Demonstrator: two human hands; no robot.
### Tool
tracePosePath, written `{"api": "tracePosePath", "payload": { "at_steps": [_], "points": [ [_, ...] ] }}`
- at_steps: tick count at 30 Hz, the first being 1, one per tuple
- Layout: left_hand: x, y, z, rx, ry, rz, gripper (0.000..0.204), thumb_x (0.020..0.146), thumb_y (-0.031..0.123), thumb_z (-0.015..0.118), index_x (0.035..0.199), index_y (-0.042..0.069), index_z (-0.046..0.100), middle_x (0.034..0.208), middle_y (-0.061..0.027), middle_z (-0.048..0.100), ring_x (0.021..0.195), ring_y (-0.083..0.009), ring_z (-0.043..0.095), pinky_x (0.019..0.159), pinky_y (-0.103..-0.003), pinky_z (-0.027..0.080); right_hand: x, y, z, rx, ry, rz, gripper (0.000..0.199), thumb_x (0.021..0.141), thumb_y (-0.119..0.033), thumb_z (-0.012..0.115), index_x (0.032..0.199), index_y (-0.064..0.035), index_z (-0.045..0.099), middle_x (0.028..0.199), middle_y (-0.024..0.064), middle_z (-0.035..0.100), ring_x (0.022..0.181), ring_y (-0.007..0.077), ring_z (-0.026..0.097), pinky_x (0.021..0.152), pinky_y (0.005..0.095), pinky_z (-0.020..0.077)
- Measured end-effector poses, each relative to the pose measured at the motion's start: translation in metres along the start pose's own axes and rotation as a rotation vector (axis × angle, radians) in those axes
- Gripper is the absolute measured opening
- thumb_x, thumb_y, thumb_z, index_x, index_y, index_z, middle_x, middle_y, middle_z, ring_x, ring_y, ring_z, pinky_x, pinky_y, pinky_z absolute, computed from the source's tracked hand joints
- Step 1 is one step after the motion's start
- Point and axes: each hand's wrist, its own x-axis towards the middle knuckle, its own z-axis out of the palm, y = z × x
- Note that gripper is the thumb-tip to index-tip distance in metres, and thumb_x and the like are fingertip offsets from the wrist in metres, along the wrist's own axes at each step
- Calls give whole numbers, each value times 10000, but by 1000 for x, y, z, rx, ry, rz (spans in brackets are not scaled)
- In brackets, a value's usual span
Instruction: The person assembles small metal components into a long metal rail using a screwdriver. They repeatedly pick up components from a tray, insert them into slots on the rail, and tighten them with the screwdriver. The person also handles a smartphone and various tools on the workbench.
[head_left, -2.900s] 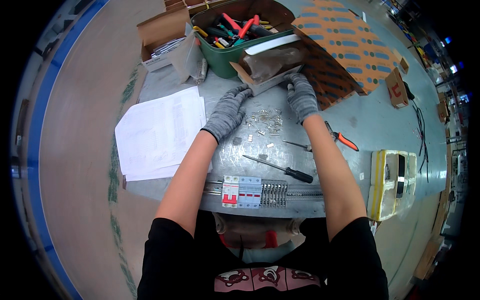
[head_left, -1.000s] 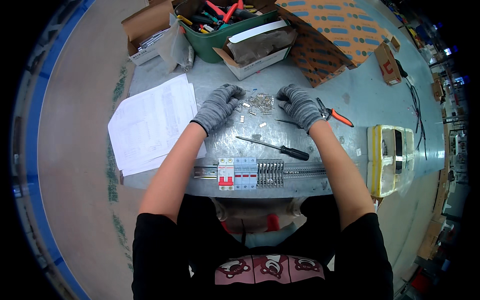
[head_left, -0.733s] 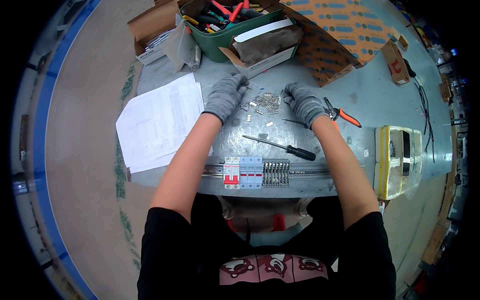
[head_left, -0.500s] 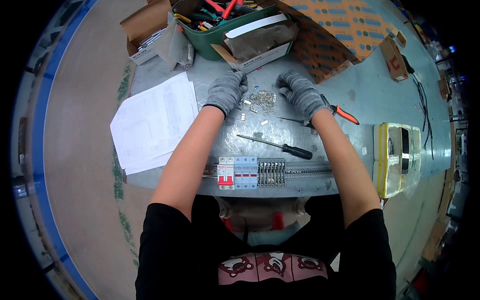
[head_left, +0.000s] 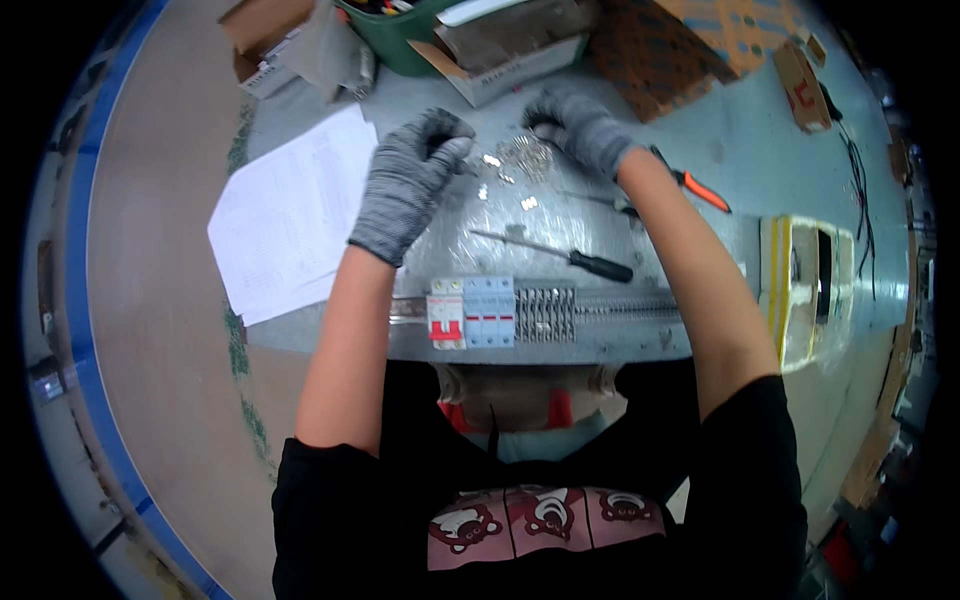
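Observation:
A pile of small metal pieces (head_left: 527, 157) lies on the metal table. Just left of it is my left hand (head_left: 400, 185) in a grey knit glove, its fingers curled toward the thumb; whatever is in them is too small to make out. My right hand (head_left: 582, 130), gloved alike, reaches the pile's right edge with fingers bent in; their tips are partly hidden. A screwdriver (head_left: 560, 255) with a black handle lies nearer to me. By the front edge a metal rail (head_left: 635, 305) carries a red-and-white breaker (head_left: 447, 318), light blue modules (head_left: 490, 318) and a row of grey terminal blocks (head_left: 546, 316).
Paper sheets (head_left: 285, 220) lie at the left. An opened carton (head_left: 510, 75) and a green bin (head_left: 395, 50) stand at the back. Orange-handled pliers (head_left: 705, 192) rest right of my right hand, with a yellow-edged foam box (head_left: 775, 290) farther right.
My left hand has moved left and nearer to me, away from the pile. My right hand has shifted slightly left toward the pile. The whole view has tilted, so the table sits higher.

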Motion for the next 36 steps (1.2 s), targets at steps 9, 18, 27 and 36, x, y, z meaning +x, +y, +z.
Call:
{"api": "tracePosePath", "payload": {
  "at_steps": [9, 18, 27, 36],
  "points": [
    [-66, 23, 36, -14, -172, -116, 155, 893, 58, 627, 1031, -12, 641, 853, -52, 664, 785, -98, 620, 752, -246, 519, 9, -12, -8, -45, -66, 78, 194, 850, -141, 661, 1013, -56, 601, 905, 109, 629, 843, 302, 600, 827, 373, 497],
    [-80, 21, 53, 280, -265, 173, 127, 828, 28, 662, 955, 15, 658, 798, -50, 641, 662, -111, 577, 669, -249, 498, -123, -75, -68, 595, 192, 522, 183, 845, -140, 685, 961, 0, 662, 830, 70, 675, 758, 114, 644, 712, 261, 532],
    [-78, 20, 57, 315, -354, 140, 153, 829, 96, 658, 960, 18, 646, 837, -134, 625, 741, -272, 621, 715, -354, 504, -201, -110, -53, 1077, 190, 647, 133, 831, -35, 699, 940, 18, 645, 803, 70, 671, 741, 109, 649, 710, 229, 551],
    [-77, 19, 62, 397, -340, 285, 183, 850, 201, 645, 943, 44, 642, 897, -106, 602, 817, -283, 615, 748, -371, 495, -199, -114, -21, 349, 135, 209, 208, 763, -142, 730, 913, -12, 665, 883, 108, 625, 844, 290, 604, 785, 367, 504]
  ]
}}
